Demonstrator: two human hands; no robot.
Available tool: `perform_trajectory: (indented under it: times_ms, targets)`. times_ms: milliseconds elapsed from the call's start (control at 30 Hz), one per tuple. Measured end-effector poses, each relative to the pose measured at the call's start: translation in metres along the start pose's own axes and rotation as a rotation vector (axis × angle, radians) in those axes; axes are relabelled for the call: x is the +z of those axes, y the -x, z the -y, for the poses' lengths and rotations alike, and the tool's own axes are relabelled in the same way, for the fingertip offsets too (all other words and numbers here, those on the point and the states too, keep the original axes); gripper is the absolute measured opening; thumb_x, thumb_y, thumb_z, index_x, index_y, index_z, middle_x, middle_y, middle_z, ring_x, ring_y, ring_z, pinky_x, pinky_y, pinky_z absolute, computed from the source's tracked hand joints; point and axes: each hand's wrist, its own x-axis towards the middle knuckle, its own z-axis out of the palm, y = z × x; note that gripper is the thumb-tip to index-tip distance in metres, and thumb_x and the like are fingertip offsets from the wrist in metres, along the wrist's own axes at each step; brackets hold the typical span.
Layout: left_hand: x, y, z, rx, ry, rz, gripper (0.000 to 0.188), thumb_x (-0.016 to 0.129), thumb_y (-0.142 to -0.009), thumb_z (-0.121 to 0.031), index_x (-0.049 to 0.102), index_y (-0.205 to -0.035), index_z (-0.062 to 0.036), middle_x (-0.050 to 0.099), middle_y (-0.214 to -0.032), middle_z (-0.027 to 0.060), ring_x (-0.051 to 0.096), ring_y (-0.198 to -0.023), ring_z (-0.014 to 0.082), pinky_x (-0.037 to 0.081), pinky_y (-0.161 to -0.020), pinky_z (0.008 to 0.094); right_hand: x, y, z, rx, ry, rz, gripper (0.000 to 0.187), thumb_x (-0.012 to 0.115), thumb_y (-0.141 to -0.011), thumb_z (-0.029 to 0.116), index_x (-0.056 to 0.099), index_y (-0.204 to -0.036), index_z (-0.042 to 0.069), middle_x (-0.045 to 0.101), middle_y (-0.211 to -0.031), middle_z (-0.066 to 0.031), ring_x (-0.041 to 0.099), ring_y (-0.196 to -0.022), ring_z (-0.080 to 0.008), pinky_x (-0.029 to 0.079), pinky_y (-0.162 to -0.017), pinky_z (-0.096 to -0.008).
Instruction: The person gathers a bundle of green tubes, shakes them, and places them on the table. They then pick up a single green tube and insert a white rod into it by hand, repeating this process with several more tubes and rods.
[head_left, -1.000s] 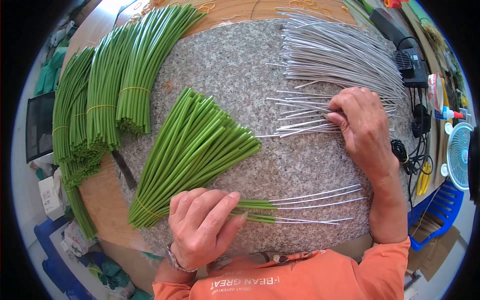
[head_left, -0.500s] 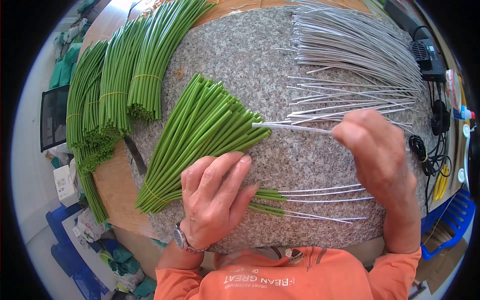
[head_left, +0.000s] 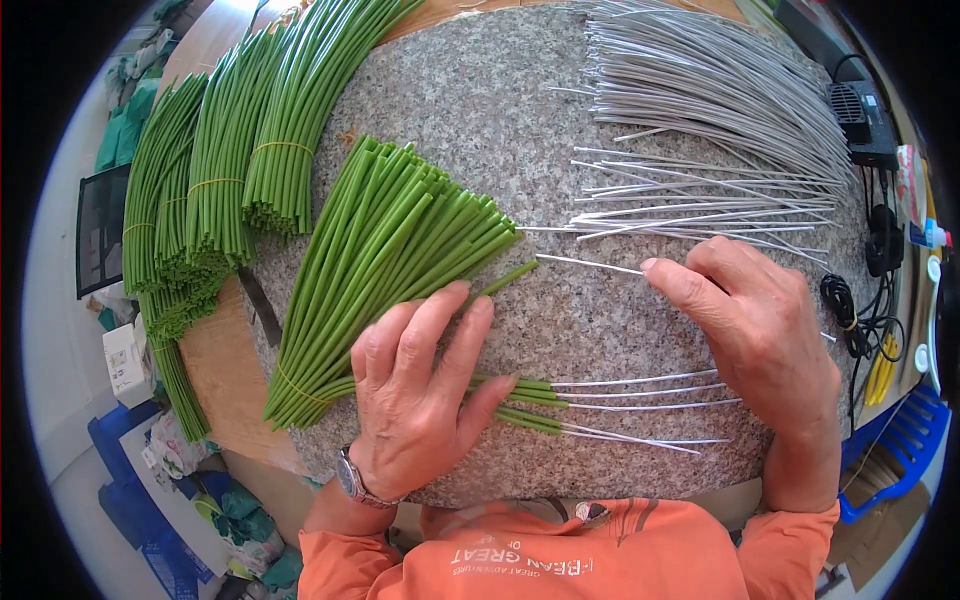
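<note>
A fanned bundle of thin green tubes [head_left: 390, 230], banded at its lower end, lies on the stone slab. Stretched across its lower right side is my left hand [head_left: 420, 365], fingers apart and resting on the tubes. One green tube [head_left: 512, 277] sticks out past my index finger. My right hand [head_left: 745, 325] pinches a thin white wire [head_left: 590, 264] between thumb and finger. The wire's free tip is close to that tube's open end; I cannot tell whether they touch. Below my left fingers, several tubes [head_left: 530, 390] have white wires [head_left: 650, 380] projecting from their ends.
Loose white wires [head_left: 700, 210] lie right of the bundle, below a thick pile of grey-white wires [head_left: 710, 95]. Banded green tube bundles [head_left: 285, 130] stand at the far left. A black device [head_left: 862, 125], a coiled cable [head_left: 848, 312] and a blue plastic basket [head_left: 905, 440] edge the right.
My right hand has lowered slightly, bringing the wire's tip down and right from the bundle's upper edge to beside a single tube. That tube now sticks out beyond my left index finger.
</note>
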Motion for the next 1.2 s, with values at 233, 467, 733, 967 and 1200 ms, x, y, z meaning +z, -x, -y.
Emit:
perform_trajectory:
  times_ms: [233,467,733,967,1200]
  targets:
    - [0.002,0.001,0.003,0.035,0.020,0.026,0.057,0.081,-0.093,-0.033,0.072,-0.138,0.0000,0.063,-0.148,0.0125,0.057,-0.131,0.0350,0.042,-0.114,0.0473,-0.001,0.000,-0.002,-0.003,-0.030,0.003,0.038,0.070,-0.083,-0.004,0.076,-0.119,0.006,0.063,-0.086,-0.0089,0.067,-0.076,-0.0264,0.055,-0.062,-0.0379]
    - [0.000,0.000,0.003,0.038,0.035,0.020,0.056,0.082,-0.091,-0.032,0.073,-0.136,0.0012,0.065,-0.145,0.0117,0.057,-0.129,0.0348,0.043,-0.113,0.0471,-0.009,0.002,-0.002,0.012,0.002,-0.014,0.031,0.072,-0.083,0.003,0.078,-0.113,0.006,0.061,-0.085,-0.0067,0.067,-0.076,-0.0234,0.054,-0.058,-0.0364]
    - [0.000,0.000,0.003,0.042,0.046,0.027,0.057,0.083,-0.091,-0.031,0.073,-0.136,0.0011,0.065,-0.146,0.0119,0.057,-0.129,0.0350,0.043,-0.113,0.0474,-0.009,0.003,-0.002,-0.002,-0.031,0.028,0.030,0.072,-0.085,0.005,0.078,-0.114,0.007,0.060,-0.085,-0.0063,0.066,-0.076,-0.0229,0.055,-0.059,-0.0369]
    - [0.002,-0.001,0.005,0.059,0.023,-0.014,0.061,0.087,-0.083,-0.030,0.073,-0.135,-0.0027,0.063,-0.148,0.0062,0.058,-0.126,0.0283,0.044,-0.103,0.0436,-0.006,0.002,-0.003,-0.008,-0.033,0.024,0.027,0.070,-0.087,0.008,0.076,-0.114,0.007,0.061,-0.086,-0.0052,0.066,-0.077,-0.0228,0.055,-0.061,-0.0363]
    - [-0.001,0.000,0.005,0.062,0.103,-0.009,0.053,0.086,-0.087,-0.029,0.075,-0.132,-0.0017,0.069,-0.137,0.0114,0.062,-0.121,0.0343,0.046,-0.108,0.0478,-0.003,-0.002,-0.020,-0.137,-0.064,0.035,0.025,0.070,-0.085,0.010,0.076,-0.109,0.009,0.061,-0.086,-0.0037,0.065,-0.076,-0.0225,0.053,-0.061,-0.0381]
